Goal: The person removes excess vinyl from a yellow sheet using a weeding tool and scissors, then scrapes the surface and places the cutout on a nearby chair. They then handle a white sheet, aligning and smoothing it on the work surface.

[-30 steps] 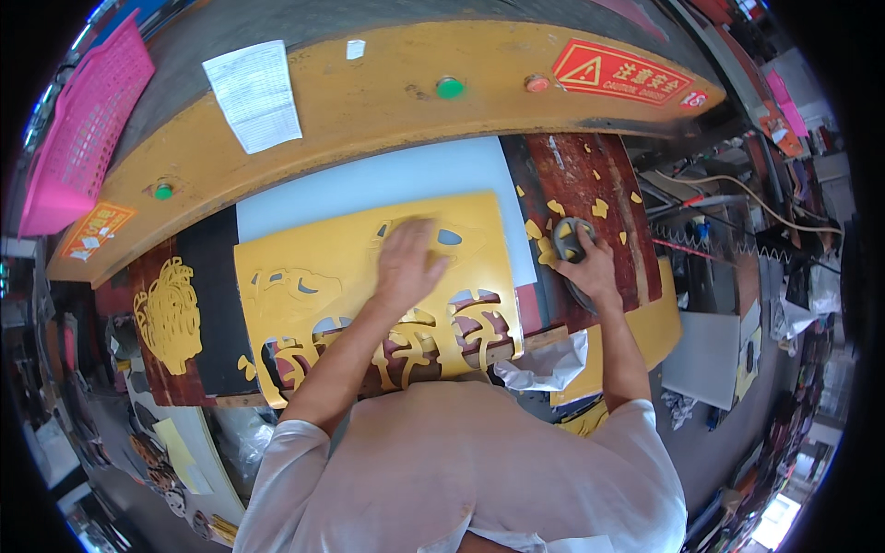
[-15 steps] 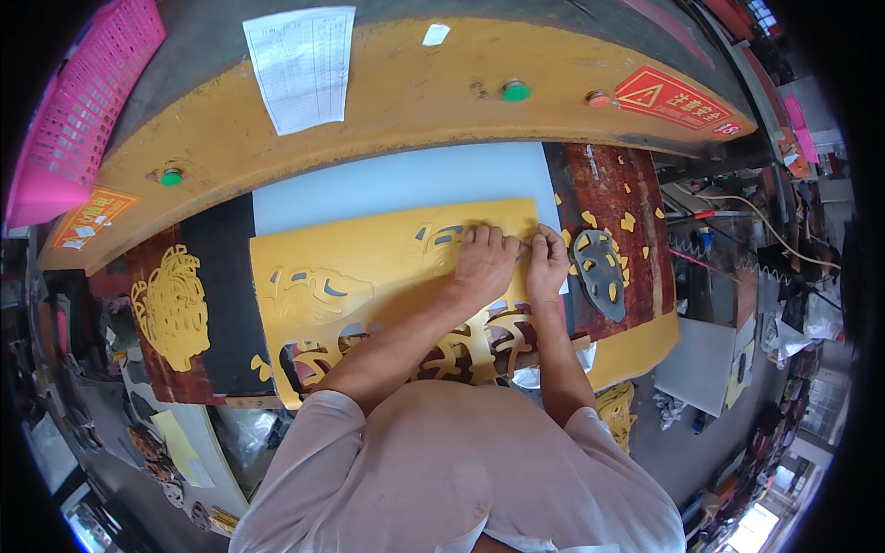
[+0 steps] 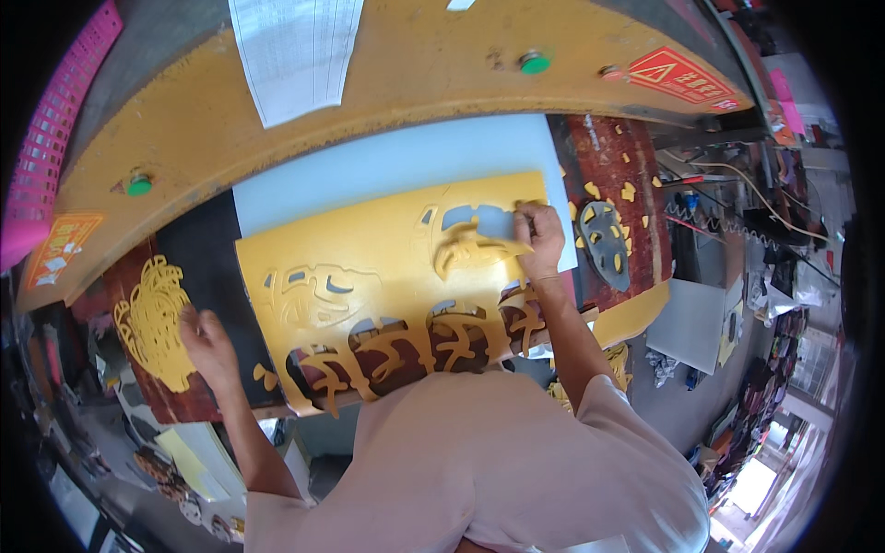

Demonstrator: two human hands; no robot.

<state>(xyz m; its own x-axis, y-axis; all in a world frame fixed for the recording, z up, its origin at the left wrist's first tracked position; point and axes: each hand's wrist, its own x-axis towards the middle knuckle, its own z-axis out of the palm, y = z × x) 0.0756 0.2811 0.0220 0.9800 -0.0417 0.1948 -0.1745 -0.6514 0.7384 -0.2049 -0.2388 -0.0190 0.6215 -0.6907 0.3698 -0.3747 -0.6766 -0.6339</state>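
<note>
While the yellow cut-out sheet [image 3: 369,286] lies flat across the middle of the bench, its ornate openings show the pale blue board [image 3: 387,166] beneath at twelve o'clock and dark red backing along its six o'clock edge.

Right hand [image 3: 539,241]: at the sheet's two o'clock corner, fingers pinched together on a loose strip of the yellow material, which curls up off the surface just beside a cut opening.

Left hand [image 3: 207,339]: off the sheet at nine o'clock, resting on the black mat [image 3: 214,267] near the sheet's lower left corner. Fingers look loosely curled; cannot tell whether they hold anything.

Yellow filigree piece [image 3: 155,323]: lies just beyond the left hand, further toward nine o'clock, on a dark red board.

At three o'clock from the sheet, a red-brown panel [image 3: 613,184] scattered with small yellow offcuts; a grey oval cut-out [image 3: 604,244] sits on it, near the right hand.

Beyond the blue board at twelve o'clock, a broad curved yellow machine front [image 3: 415,83] with green round buttons [image 3: 533,63] and a red warning label [image 3: 682,76]. White printed paper [image 3: 300,51] hangs over it. Pink plastic basket [image 3: 60,138] at ten o'clock.
</note>
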